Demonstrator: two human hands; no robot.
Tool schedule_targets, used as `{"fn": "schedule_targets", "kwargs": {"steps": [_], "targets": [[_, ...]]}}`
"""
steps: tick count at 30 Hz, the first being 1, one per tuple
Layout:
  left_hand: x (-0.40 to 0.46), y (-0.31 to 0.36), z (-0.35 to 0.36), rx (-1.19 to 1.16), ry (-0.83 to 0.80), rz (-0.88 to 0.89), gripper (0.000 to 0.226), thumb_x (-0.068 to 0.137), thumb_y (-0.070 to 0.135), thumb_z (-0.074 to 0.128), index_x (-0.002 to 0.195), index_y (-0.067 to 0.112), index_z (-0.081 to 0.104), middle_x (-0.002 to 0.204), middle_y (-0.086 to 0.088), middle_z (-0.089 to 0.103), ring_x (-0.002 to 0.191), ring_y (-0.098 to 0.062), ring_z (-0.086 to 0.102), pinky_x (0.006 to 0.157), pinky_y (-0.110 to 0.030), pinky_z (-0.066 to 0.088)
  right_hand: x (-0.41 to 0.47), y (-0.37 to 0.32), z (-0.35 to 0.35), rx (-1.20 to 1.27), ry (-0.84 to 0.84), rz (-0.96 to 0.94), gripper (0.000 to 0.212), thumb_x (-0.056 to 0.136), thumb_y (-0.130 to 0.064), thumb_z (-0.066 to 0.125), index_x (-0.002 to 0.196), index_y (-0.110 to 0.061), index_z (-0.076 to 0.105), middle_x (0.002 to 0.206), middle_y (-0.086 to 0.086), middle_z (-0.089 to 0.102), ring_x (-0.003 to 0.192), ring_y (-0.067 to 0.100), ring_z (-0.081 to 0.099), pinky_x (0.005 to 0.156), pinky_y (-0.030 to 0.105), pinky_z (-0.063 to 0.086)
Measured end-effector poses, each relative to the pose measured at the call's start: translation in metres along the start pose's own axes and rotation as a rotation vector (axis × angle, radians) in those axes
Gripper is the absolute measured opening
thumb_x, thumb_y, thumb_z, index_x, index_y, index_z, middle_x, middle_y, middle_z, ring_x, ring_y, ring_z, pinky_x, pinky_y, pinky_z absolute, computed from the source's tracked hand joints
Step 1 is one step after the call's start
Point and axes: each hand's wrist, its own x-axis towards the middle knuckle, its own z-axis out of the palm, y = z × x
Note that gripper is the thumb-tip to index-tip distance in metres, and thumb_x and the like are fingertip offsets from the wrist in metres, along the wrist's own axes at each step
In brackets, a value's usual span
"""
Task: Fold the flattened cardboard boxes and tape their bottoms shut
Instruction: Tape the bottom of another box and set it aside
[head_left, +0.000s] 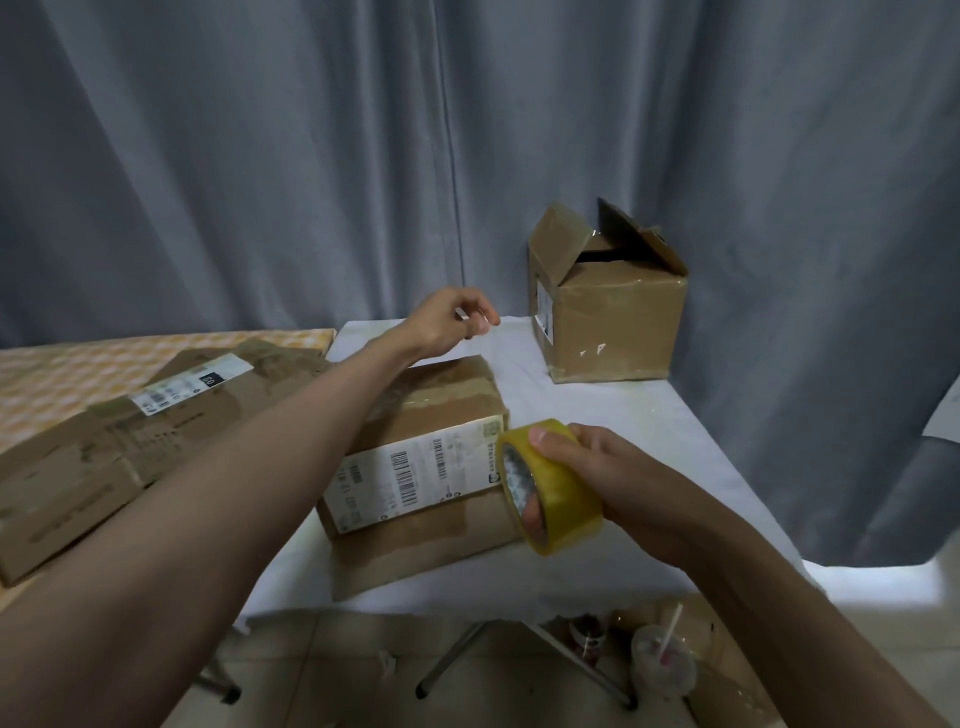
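Observation:
A folded brown cardboard box (415, 467) with a white shipping label lies on the white table (623, 426) in front of me, old tape across its upper face. My right hand (618, 478) grips a yellowish roll of clear tape (550, 488) beside the box's right end. My left hand (452, 322) reaches over the box's far edge, thumb and fingers pinched together as if on a clear tape end, which I cannot make out. Flattened cardboard boxes (130, 431) lie stacked at the left.
An assembled box (608, 306) with loose top flaps stands at the table's far right corner. Grey curtains hang behind. Under the table are metal legs (452, 660), a plastic cup with a straw (665, 665) and small clutter on the tiled floor.

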Motion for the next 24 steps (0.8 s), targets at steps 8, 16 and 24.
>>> {"fn": "schedule_targets", "kwargs": {"steps": [8, 16, 24], "targets": [[-0.002, -0.019, 0.023, 0.111, -0.070, 0.003, 0.021, 0.095, 0.004, 0.057, 0.100, 0.021, 0.069, 0.094, -0.003, 0.066, 0.077, -0.011, 0.057, 0.075, -0.022, 0.042, 0.010, 0.011, 0.001, -0.032, -0.011, 0.071, 0.017, 0.102, -0.040, 0.047, 0.095, -0.026, 0.052, 0.067, -0.007, 0.070, 0.061, -0.004, 0.068, 0.071, 0.017, 0.052], [-0.029, 0.002, 0.021, 0.323, 0.291, 0.125, 0.023, 0.100, 0.012, 0.049, 0.118, 0.017, 0.063, 0.116, -0.003, 0.058, 0.110, -0.022, 0.052, 0.095, -0.028, 0.040, 0.018, 0.024, -0.001, 0.008, -0.044, 0.139, 0.032, 0.100, -0.043, 0.051, 0.122, -0.020, 0.052, 0.087, -0.004, 0.076, 0.079, 0.006, 0.074, 0.083, 0.023, 0.056], [-0.133, 0.043, 0.053, 0.367, 0.065, 0.104, 0.051, 0.104, 0.040, 0.030, 0.140, 0.012, 0.054, 0.142, -0.004, 0.055, 0.130, -0.019, 0.047, 0.110, -0.032, 0.036, 0.030, 0.032, 0.001, 0.027, 0.045, 0.114, 0.054, 0.083, -0.056, 0.062, 0.120, -0.017, 0.058, 0.122, 0.014, 0.063, 0.112, 0.024, 0.062, 0.105, 0.044, 0.046]]}}
